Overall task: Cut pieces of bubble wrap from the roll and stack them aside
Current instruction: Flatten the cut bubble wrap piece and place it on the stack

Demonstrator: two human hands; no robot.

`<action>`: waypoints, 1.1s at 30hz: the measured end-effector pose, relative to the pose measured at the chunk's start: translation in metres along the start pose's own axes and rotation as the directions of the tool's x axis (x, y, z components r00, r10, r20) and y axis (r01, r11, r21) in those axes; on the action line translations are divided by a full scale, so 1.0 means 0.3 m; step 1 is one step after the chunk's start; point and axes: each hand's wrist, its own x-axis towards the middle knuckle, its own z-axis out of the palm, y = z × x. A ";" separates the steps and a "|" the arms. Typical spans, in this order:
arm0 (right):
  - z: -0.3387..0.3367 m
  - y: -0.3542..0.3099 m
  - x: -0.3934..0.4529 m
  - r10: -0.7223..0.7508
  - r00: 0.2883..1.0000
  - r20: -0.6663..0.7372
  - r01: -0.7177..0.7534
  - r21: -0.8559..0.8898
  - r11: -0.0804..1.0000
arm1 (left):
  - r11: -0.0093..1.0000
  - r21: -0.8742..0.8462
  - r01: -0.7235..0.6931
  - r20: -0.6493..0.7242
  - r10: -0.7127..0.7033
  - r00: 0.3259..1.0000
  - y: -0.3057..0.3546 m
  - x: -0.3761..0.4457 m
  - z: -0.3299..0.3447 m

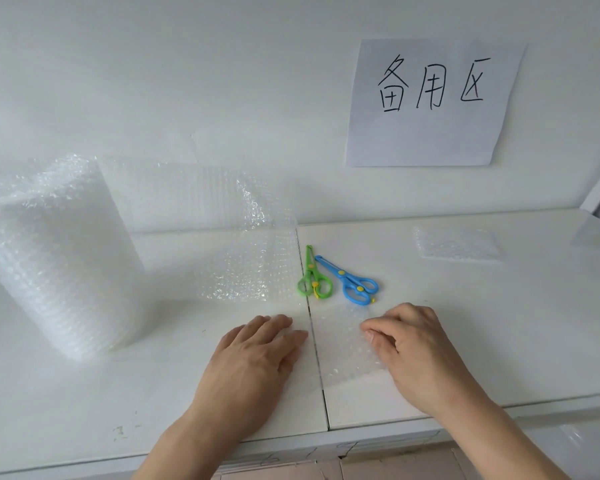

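Small cut piece of clear bubble wrap flat on white table, between both hands; left hand flat, fingers straight, pressing its left edge; right hand on its right edge, fingertips curled, apparently pinching film; stacked clear piece lies far right, so right hand nearer; large translucent bubble-wrap roll upright at left, loose tail unrolled rightward; green plastic scissors and blue plastic scissors lie just beyond piece, untouched.

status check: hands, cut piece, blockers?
Left hand flat on small cut bubble-wrap piece; right hand pinching it. Earlier clear piece far right. Green scissors, blue scissors idle; path clear.
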 end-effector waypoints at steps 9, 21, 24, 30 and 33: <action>-0.034 -0.111 -0.031 -0.251 0.942 0.222 0.309 -0.283 0.908 | 1.000 0.000 0.014 0.138 -0.014 0.990 0.003 -0.009 -0.015; -0.054 -0.159 -0.041 0.011 0.879 0.476 0.109 -0.225 0.968 | 0.998 0.053 0.027 0.194 -0.037 0.980 0.002 -0.010 -0.010; -0.035 -0.201 0.002 0.050 0.931 0.363 0.055 -0.273 0.960 | 0.998 0.055 0.026 0.183 -0.036 0.982 0.001 -0.011 -0.004; 0.051 -0.214 -0.016 0.131 0.957 0.258 -0.067 -0.243 0.968 | 0.991 0.103 0.080 0.116 -0.092 0.989 0.004 -0.036 -0.011; 0.052 -0.214 -0.017 0.140 0.959 0.247 -0.080 -0.239 0.968 | 0.991 0.098 0.089 0.134 -0.101 0.986 0.005 -0.043 -0.015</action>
